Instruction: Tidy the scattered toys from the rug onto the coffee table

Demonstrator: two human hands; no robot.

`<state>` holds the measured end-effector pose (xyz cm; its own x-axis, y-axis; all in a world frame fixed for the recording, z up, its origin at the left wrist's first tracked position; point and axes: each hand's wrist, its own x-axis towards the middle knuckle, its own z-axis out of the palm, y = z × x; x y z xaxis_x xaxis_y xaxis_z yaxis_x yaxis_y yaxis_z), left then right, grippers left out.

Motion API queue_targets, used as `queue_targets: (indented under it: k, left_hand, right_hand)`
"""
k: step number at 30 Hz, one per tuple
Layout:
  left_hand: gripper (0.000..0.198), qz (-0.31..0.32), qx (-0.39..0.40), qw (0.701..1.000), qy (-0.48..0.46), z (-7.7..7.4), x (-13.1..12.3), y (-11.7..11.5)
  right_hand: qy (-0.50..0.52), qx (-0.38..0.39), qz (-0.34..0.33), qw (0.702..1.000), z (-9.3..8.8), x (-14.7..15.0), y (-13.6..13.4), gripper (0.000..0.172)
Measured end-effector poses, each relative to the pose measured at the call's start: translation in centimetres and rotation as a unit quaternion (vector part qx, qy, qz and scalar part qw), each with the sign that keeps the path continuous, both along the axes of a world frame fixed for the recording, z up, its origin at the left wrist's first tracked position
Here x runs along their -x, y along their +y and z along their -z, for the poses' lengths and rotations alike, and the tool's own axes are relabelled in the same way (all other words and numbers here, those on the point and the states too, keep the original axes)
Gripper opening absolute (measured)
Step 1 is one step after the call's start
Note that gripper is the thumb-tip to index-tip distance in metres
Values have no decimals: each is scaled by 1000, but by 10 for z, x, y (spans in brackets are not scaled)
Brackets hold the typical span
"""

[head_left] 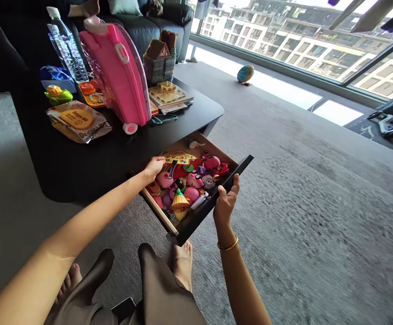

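A drawer (196, 215) full of small toys is pulled out from the black coffee table (196, 118). My right hand (225, 202) grips the drawer's black front panel, thumb on the inner side and fingers outside. Over the drawer's left back part, my left hand (155, 168) pinches the end of a flat yellow card printed with numbers (182, 157). Beneath the card lie pink, red and purple toys, among them a toy with a yellow skirt-like base and green top (180, 199) and a grey spiral piece (208, 181). Many toys overlap and are partly hidden.
On the table stand a pink toy suitcase (123, 76), water bottles (68, 47), a snack bag (78, 121), stacked tiles (159, 61) and notebooks (172, 98). A ball (245, 73) lies by the window. My feet are below the drawer on the grey carpet (284, 203).
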<state>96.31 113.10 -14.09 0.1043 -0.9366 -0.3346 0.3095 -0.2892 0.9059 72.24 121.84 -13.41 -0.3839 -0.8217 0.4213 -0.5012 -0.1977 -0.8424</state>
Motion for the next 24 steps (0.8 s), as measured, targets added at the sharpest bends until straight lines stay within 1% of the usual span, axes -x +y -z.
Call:
queue_targets:
  k: [2,3,4,5,6,7,8,9,10,11,12,13,15,18,20,22,23,24]
  left_hand:
    - [25,35,13,999,-35,-1,-1,-6]
    - [33,71,21,994,-80,-2,-3,-8]
    - [44,122,33,982,-142,-4,-4,-9]
    - [57,181,48,958,-217,-5,-5,-10]
    - [69,241,65,922,-296,-6,-6,-10]
    - [79,292,81,879,-369,-7,-6,-10]
    - [82,326,95,836,-430,-8,-5,-9]
    - [80,346,107,798,-482,-9,-4,-9]
    - [73,354,116,767,-523,-10,-3,-9]
    - [64,355,122,745,-552,-11,-1,-10]
    - [55,353,126,732,-568,-12,1,-11]
    - [49,354,131,727,-573,-14,3,-12]
    - [45,371,141,728,-559,-15,9,-14]
    - [47,404,158,723,-538,-17,19,-9]
    - [52,399,154,719,-548,-20,24,3]
    - [58,368,171,712,-573,-32,24,25]
    - [58,354,203,709,-576,-42,21,39]
    - [56,346,253,707,-563,-54,15,53]
  right_hand:
    - [7,-3,1,1000,0,1,2,71]
    - [10,-5,2,1000,-1,1,2,71]
    - [12,-7,3,1000,-1,1,3,71]
    - [14,-10,5,1000,-2,1,3,70]
    - [16,-12,7,1000,-3,1,3,70]
    - [16,-14,9,1000,-4,0,4,69]
    - [16,-16,11,1000,-5,-1,4,69]
    - [15,-17,12,1000,-6,-2,4,68]
    - [15,-19,14,1000,-7,-3,4,68]
    - [15,-22,15,1000,-8,-4,4,68]
    - [15,-24,16,999,-9,-4,4,68]
    - [15,-26,17,999,-9,-5,4,68]
    - [14,-23,16,1000,-9,-7,4,67]
    - [19,-15,18,1000,-6,-9,1,66]
    - [18,-17,17,1000,-4,-12,-3,67]
    - [9,-22,16,1000,-1,-19,-10,68]
    - [2,-22,16,1000,0,-24,-15,68]
    - [-5,-20,16,1000,1,-30,-21,67]
